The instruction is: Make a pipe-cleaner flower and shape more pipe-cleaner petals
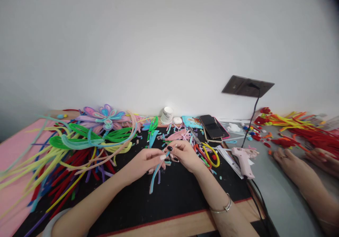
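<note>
Over the middle of the black mat (127, 208), my left hand (144, 163) pinches a light blue pipe cleaner (153, 178) whose loose end hangs toward me. Close beside it, my right hand (182, 154) pinches the same pipe cleaner further up, fingertips nearly meeting those of the left. A short purple piece (159, 177) hangs below the fingers; which hand has it, I cannot tell. Just behind the hands stands a light blue pipe cleaner piece (153, 138). Scissors with yellow and red handles (212, 155) lie right of my right hand.
Many coloured pipe cleaners (79, 159) heap at the left around a pipe-cleaner flower (106, 117). At the back are a paper cup (167, 115) and a phone (212, 126). A glue gun (243, 162) with its cord lies right, near another person's hands (293, 166).
</note>
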The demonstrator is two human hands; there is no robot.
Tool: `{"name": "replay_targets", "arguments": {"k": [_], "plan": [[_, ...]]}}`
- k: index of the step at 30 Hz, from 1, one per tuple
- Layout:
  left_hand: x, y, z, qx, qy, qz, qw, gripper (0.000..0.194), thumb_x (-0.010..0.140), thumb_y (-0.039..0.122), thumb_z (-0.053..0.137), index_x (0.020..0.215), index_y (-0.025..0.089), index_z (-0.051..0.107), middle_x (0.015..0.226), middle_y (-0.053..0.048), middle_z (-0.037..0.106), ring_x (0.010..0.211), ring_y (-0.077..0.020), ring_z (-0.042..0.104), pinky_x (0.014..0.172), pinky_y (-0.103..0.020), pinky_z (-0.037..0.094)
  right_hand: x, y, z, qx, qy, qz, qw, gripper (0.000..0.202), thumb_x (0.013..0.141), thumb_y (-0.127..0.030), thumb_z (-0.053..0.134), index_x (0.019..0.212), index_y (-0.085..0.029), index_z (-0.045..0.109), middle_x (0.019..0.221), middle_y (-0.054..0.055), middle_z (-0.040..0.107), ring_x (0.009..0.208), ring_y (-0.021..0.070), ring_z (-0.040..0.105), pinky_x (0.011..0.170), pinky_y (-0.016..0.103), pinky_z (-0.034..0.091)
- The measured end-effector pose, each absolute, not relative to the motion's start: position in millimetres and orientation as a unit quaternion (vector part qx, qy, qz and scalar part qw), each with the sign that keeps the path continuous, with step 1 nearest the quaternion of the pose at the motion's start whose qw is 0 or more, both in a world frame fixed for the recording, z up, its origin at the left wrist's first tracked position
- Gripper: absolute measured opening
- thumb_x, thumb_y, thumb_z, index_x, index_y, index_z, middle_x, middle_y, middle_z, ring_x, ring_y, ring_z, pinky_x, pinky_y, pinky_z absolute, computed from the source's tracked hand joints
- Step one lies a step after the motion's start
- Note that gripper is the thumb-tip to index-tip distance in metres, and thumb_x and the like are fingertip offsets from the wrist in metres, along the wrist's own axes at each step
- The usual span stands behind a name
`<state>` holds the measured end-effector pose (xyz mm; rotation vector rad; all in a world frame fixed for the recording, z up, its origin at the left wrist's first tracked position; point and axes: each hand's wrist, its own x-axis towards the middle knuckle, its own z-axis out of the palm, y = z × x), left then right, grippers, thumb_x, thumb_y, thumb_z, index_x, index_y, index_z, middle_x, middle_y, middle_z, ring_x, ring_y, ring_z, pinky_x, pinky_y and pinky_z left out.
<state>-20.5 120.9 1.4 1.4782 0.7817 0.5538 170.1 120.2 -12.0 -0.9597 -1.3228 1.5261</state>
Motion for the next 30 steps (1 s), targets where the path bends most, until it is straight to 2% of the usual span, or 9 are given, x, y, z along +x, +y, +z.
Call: {"name": "replay_targets", "arguments": {"k": [2, 5, 10, 16, 18, 22, 30], "plan": [[-19.2, 118.8, -0.7, 0.604, 0.324, 0.211, 0.697, 0.031, 0.082, 0.043, 0.052, 0.076, 0.013, 0.059, 0.062, 0.002, 0.056, 0.044, -0.0044, 0.033, 0.044, -0.019, 0.027, 170.3, 119.6, -10.6, -0.393, -0.542, 0.602, 0.434, 0.024, 0.074, -0.038, 0.067, 0.074, -0.014, 0.067, 0.051, -0.003, 0.050, 0.045, 0.0064, 0.038, 0.043, 0.019, 0.026], [-19.3, 118.3, -6.1, 0.575, 0.334, 0.205, 0.718, 0.031, 0.079, 0.044, 0.057, 0.072, 0.014, 0.056, 0.056, 0.004, 0.049, 0.041, -0.0037, 0.030, 0.042, -0.018, 0.025, 170.8, 119.9, -10.7, -0.409, -0.545, 0.587, 0.438, 0.021, 0.072, -0.035, 0.069, 0.073, -0.014, 0.065, 0.052, -0.003, 0.053, 0.044, 0.0065, 0.041, 0.043, 0.019, 0.030], [-20.4, 120.0, -11.1, 0.608, 0.358, 0.189, 0.683, 0.033, 0.077, 0.045, 0.058, 0.067, 0.014, 0.054, 0.048, 0.006, 0.047, 0.036, -0.0034, 0.030, 0.039, -0.017, 0.019, 171.0, 121.6, -13.5, -0.424, -0.524, 0.569, 0.471, 0.019, 0.068, -0.031, 0.071, 0.073, -0.014, 0.062, 0.053, -0.002, 0.058, 0.040, 0.0064, 0.044, 0.041, 0.019, 0.033], [-20.1, 120.0, -12.6, 0.640, 0.372, 0.195, 0.644, 0.034, 0.078, 0.046, 0.057, 0.064, 0.015, 0.051, 0.045, 0.007, 0.047, 0.034, -0.0036, 0.031, 0.038, -0.017, 0.021, 168.3, 120.7, -11.1, -0.426, -0.518, 0.570, 0.475, 0.016, 0.069, -0.026, 0.068, 0.077, -0.015, 0.061, 0.053, -0.004, 0.057, 0.040, 0.0054, 0.044, 0.040, 0.017, 0.032], [-19.8, 120.5, -13.2, 0.642, 0.370, 0.205, 0.639, 0.033, 0.078, 0.045, 0.056, 0.065, 0.015, 0.051, 0.043, 0.007, 0.045, 0.034, -0.0041, 0.032, 0.039, -0.017, 0.022, 166.7, 119.7, -10.1, -0.415, -0.523, 0.590, 0.454, 0.017, 0.069, -0.026, 0.068, 0.079, -0.015, 0.061, 0.055, -0.004, 0.057, 0.041, 0.0053, 0.043, 0.040, 0.017, 0.032], [-18.2, 120.6, -12.4, 0.636, 0.361, 0.205, 0.650, 0.031, 0.078, 0.043, 0.058, 0.064, 0.015, 0.052, 0.042, 0.007, 0.046, 0.036, -0.0053, 0.038, 0.041, -0.017, 0.028, 163.5, 118.0, -9.0, -0.426, -0.545, 0.596, 0.409, 0.015, 0.068, -0.026, 0.067, 0.070, -0.014, 0.059, 0.052, -0.004, 0.057, 0.039, 0.0054, 0.041, 0.039, 0.018, 0.032], [-14.8, 116.1, -15.2, 0.622, 0.353, 0.151, 0.682, 0.037, 0.076, 0.047, 0.058, 0.061, 0.013, 0.061, 0.049, -0.001, 0.061, 0.042, -0.0105, 0.055, 0.044, -0.020, 0.043, 166.1, 119.5, -11.8, -0.475, -0.529, 0.545, 0.445, 0.012, 0.068, -0.023, 0.066, 0.067, -0.015, 0.057, 0.051, -0.003, 0.059, 0.038, 0.0061, 0.043, 0.037, 0.017, 0.031]]}}
